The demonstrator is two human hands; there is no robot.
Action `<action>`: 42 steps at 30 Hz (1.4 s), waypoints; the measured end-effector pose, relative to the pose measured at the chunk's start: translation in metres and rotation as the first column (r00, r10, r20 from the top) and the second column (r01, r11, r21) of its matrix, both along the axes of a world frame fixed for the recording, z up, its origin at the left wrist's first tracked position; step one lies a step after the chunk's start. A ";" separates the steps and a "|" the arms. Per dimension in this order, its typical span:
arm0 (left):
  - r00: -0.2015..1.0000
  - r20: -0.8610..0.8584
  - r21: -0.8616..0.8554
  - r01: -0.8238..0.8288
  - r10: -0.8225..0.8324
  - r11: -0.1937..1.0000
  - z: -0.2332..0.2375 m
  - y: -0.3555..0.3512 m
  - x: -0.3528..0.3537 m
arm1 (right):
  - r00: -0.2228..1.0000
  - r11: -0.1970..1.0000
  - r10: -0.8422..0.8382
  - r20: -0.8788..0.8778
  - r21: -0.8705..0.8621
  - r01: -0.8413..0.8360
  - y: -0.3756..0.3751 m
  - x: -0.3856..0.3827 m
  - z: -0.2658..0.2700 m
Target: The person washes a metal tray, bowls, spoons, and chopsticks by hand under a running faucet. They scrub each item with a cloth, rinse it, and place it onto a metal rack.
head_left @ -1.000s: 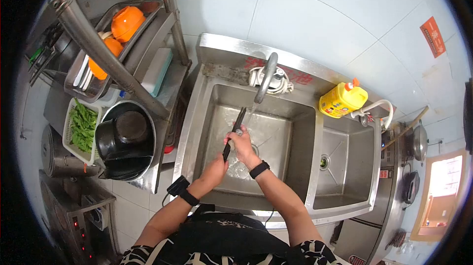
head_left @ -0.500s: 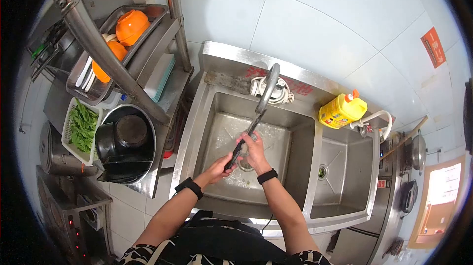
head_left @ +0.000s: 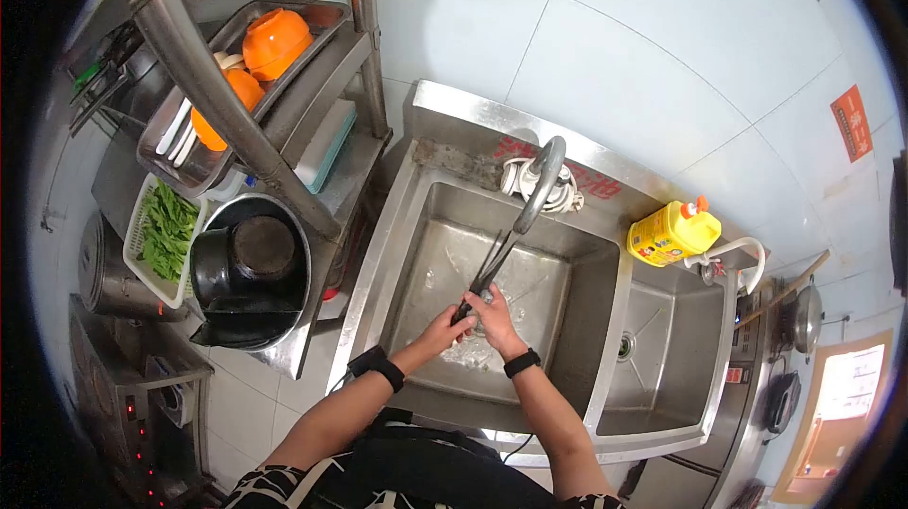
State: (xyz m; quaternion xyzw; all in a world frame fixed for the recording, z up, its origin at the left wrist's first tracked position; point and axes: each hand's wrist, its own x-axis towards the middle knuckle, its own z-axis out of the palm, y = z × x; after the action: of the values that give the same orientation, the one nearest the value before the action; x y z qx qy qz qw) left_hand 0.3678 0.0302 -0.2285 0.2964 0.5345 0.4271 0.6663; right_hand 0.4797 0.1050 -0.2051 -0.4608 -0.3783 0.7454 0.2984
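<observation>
**Hands grip dark sticks under the tap**

Both hands meet low in the sink's left basin (head_left: pixel 416 225). The left hand (head_left: pixel 445 327) is curled closed around the bottom end of a bundle of thin dark sticks (head_left: pixel 492 258). The right hand (head_left: pixel 492 320) is closed on the same bundle just beside it, with the two hands touching. Each wrist wears a black band. The sticks rise from the hands at a slant and fan apart at their top ends, which lie just below the spout of the curved metal tap (head_left: pixel 539 183). Water glistens on the basin floor around the hands.

To the right is a second basin (head_left: pixel 662 339), and a yellow bottle (head_left: pixel 673 233) stands on the rim behind it. Left of the sink, a black pot (head_left: pixel 248 268) sits in a metal bowl next to a basket of greens (head_left: pixel 165 230). Higher up, orange bowls (head_left: pixel 274 41) rest on a rack tray against the white tiled wall.
</observation>
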 end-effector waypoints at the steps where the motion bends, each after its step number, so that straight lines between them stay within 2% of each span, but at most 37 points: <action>1: 0.994 -0.101 0.114 0.061 -0.050 0.992 0.001 0.004 0.001 | 0.999 1.000 0.031 0.020 0.001 -0.031 0.004 0.003 0.000; 2: 0.978 -0.191 0.073 0.096 -0.080 0.993 0.001 0.014 0.001 | 0.997 0.998 0.061 0.042 0.003 -0.061 0.010 0.006 0.000; 3: 0.979 -0.186 0.073 0.100 -0.085 0.992 0.002 0.023 0.005 | 0.997 0.998 0.056 0.047 0.003 -0.056 0.018 0.012 0.001; 5: 0.977 0.207 -0.001 0.049 -0.048 0.999 0.014 0.047 0.013 | 0.975 0.994 -0.102 0.196 0.062 0.092 0.039 0.033 0.005; 7: 0.974 0.209 -0.042 0.092 -0.081 0.995 0.031 0.065 0.017 | 0.980 0.977 -0.193 0.049 -0.085 0.197 0.078 0.079 -0.023; 9: 0.956 0.289 -0.159 0.093 -0.044 0.983 0.042 0.080 0.020 | 0.943 0.944 -0.315 -0.107 -0.142 0.299 0.115 0.117 -0.026; 10: 0.924 0.382 -0.191 0.071 0.008 0.979 0.045 0.084 0.020 | 0.894 0.915 -0.401 -0.200 -0.130 0.382 0.137 0.130 -0.021; 11: 0.923 0.385 -0.194 0.077 0.003 0.978 0.049 0.087 0.021 | 0.828 0.878 -0.479 -0.293 -0.129 0.462 0.161 0.137 -0.017; 13: 0.912 0.401 -0.251 0.022 0.083 0.968 0.052 0.091 0.020 | 0.758 0.775 -0.630 -0.166 -0.083 0.626 0.194 0.135 0.024; 14: 0.915 0.397 -0.261 0.031 0.078 0.965 0.050 0.091 0.018 | 0.751 0.768 -0.639 -0.163 -0.094 0.633 0.206 0.141 0.016; 15: 0.908 0.412 -0.260 0.042 0.072 0.965 0.047 0.091 0.015 | 0.770 0.769 -0.638 -0.004 -0.033 0.638 0.216 0.145 0.006; 16: 0.901 0.428 -0.254 0.048 0.068 0.966 0.046 0.095 0.013 | 0.765 0.777 -0.625 0.153 0.029 0.629 0.226 0.148 -0.003; 17: 0.902 0.426 -0.260 0.053 0.066 0.964 0.048 0.098 0.012 | 0.763 0.774 -0.628 0.155 0.024 0.633 0.234 0.151 -0.014; 19: 0.902 0.415 -0.285 0.005 0.118 0.959 0.051 0.098 0.013 | 0.840 0.839 -0.537 0.076 0.151 0.523 0.240 0.156 -0.034; 20: 0.902 0.414 -0.298 0.006 0.124 0.955 0.052 0.097 0.013 | 0.840 0.841 -0.536 0.084 0.140 0.523 0.240 0.159 -0.041; 22: 0.878 0.462 -0.282 0.013 0.124 0.959 0.055 0.101 0.014 | 0.885 0.855 -0.466 0.027 0.270 0.442 0.246 0.161 -0.051; 23: 0.879 0.460 -0.284 0.008 0.129 0.959 0.056 0.101 0.014 | 0.887 0.858 -0.461 0.025 0.267 0.439 0.249 0.166 -0.059; 24: 0.877 0.468 -0.276 0.027 0.110 0.961 0.058 0.100 0.014 | 0.832 0.833 -0.465 0.304 0.470 0.294 0.251 0.172 -0.065; 25: 0.875 0.475 -0.266 0.046 0.090 0.963 0.059 0.098 0.013 | 0.682 0.789 -0.492 0.541 0.608 0.087 0.252 0.175 -0.068; 26: 0.877 0.472 -0.265 0.041 0.093 0.964 0.061 0.095 0.013 | 0.686 0.788 -0.490 0.538 0.609 0.086 0.250 0.167 -0.058; 28: 0.890 0.438 -0.292 0.013 0.122 0.956 0.065 0.086 0.012 | 0.303 0.625 -0.722 0.622 0.774 -0.101 0.236 0.150 -0.031; 29: 0.892 0.434 -0.291 0.008 0.125 0.957 0.068 0.082 0.011 | 0.461 0.577 -0.704 0.541 0.813 -0.074 0.234 0.137 -0.017; 30: 0.924 0.371 -0.292 0.024 0.090 0.956 0.071 0.078 0.010 | 0.604 0.535 -0.661 0.445 0.844 -0.036 0.232 0.119 0.000; 31: 0.950 0.306 -0.300 0.040 0.056 0.953 0.074 0.071 0.009 | 0.665 0.401 -0.605 0.437 0.890 -0.219 0.220 0.090 0.033; 32: 0.952 0.300 -0.318 0.034 0.067 0.948 0.075 0.062 0.009 | 0.689 0.334 -0.581 0.433 0.899 -0.283 0.214 0.067 0.045; 33: 0.974 0.223 -0.271 0.036 0.026 0.962 0.076 0.055 0.009 | 0.727 0.279 -0.487 0.484 0.875 -0.395 0.205 0.049 0.063; 34: 0.990 0.138 -0.214 0.043 -0.013 0.976 0.077 0.048 0.006 | 0.684 0.224 -0.502 0.529 0.843 -0.488 0.199 0.035 0.070; 35: 0.992 0.126 -0.220 0.031 -0.003 0.975 0.078 0.039 0.003 | 0.639 0.163 -0.521 0.566 0.801 -0.576 0.193 0.025 0.074; 36: 0.998 0.030 -0.172 0.067 -0.062 0.983 0.079 0.031 0.000 | 0.652 0.153 -0.516 0.555 0.809 -0.567 0.191 0.023 0.071; 37: 0.991 -0.071 -0.123 0.105 -0.114 0.987 0.078 0.023 -0.004 | 0.588 0.130 -0.585 0.559 0.780 -0.612 0.191 0.025 0.065; 38: 0.925 -0.335 -0.068 0.167 -0.180 0.984 0.075 0.012 -0.010 | 0.523 0.106 -0.651 0.550 0.749 -0.654 0.191 0.027 0.066; 39: 0.923 -0.354 -0.052 0.145 -0.154 0.988 0.075 -0.001 -0.011 | 0.482 0.140 -0.639 0.599 0.707 -0.693 0.189 0.032 0.070; 40: 0.801 -0.569 -0.002 0.224 -0.185 0.975 0.080 -0.013 -0.011 | 0.446 0.162 -0.624 0.641 0.665 -0.729 0.182 0.040 0.075; 41: 0.625 -0.763 0.025 0.287 -0.167 0.958 0.088 -0.022 -0.016 | 0.523 0.120 -0.620 0.585 0.729 -0.674 0.178 0.050 0.076; 42: 0.647 -0.719 -0.062 0.302 -0.252 0.951 0.111 -0.034 -0.015 | 0.515 0.163 -0.587 0.625 0.714 -0.680 0.168 0.060 0.082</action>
State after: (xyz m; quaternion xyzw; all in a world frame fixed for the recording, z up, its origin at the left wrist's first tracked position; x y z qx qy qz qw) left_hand 0.3525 -0.0035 -0.1173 0.5390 0.6864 0.1866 0.4511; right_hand 0.5401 0.2730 -0.1234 -0.4269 -0.8669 -0.0233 0.2562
